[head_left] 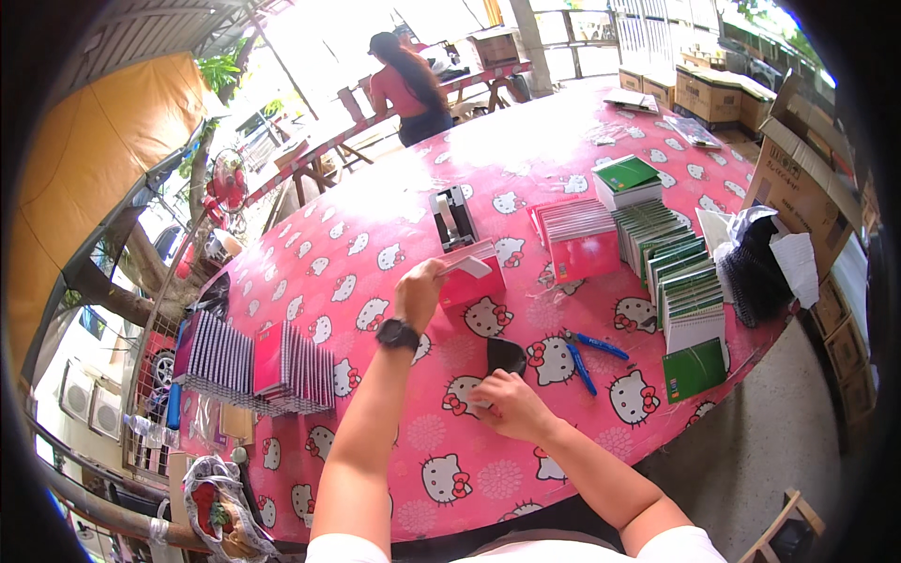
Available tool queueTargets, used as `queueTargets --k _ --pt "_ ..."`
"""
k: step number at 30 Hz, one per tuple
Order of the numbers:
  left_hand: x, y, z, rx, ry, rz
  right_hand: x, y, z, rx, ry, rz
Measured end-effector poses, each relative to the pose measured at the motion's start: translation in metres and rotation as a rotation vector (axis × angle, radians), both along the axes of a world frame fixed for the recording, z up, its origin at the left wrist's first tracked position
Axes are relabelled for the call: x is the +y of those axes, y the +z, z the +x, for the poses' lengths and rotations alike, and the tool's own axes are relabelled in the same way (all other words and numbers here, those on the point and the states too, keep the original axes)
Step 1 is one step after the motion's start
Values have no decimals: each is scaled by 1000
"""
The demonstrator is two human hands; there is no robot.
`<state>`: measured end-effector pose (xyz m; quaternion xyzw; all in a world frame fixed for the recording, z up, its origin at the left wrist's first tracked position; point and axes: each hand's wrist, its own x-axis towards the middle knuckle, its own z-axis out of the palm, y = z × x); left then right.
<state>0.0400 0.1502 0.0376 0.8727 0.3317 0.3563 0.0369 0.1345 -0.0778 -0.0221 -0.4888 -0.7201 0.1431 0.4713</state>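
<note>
My left hand (421, 293) pinches the upper left corner of a pink-red notebook (477, 286), with a small white piece (469, 267) lying over its top. Just behind it stands a black tape dispenser (452, 218). My right hand (514, 405) is low over the table with curled fingers, right below a small black object (507, 356) whose kind I cannot tell. Whatever those fingers hold, if anything, is hidden. To their right lie a blue-handled cutting tool (601, 345) and another blue tool (581, 370).
Red notebooks (580, 246) and green spiral notebooks (690, 272) stand in rows at right; dark spiral notebooks (221, 361) and more red ones (286, 361) at left. A black bag (758, 272) and cardboard box (798, 178) flank the right edge. A person (410, 89) is beyond the table.
</note>
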Motion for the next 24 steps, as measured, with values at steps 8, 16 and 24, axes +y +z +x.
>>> queueTargets --k 8,16,24 --pt "-132 34 -103 6 -199 -372 2 18 14 287 -384 12" --pt "-189 -3 -133 44 173 -185 -4 -8 -17 483 132 -202" --pt "-216 -71 -120 -844 50 -921 -12 1 -44 699 55 -306"
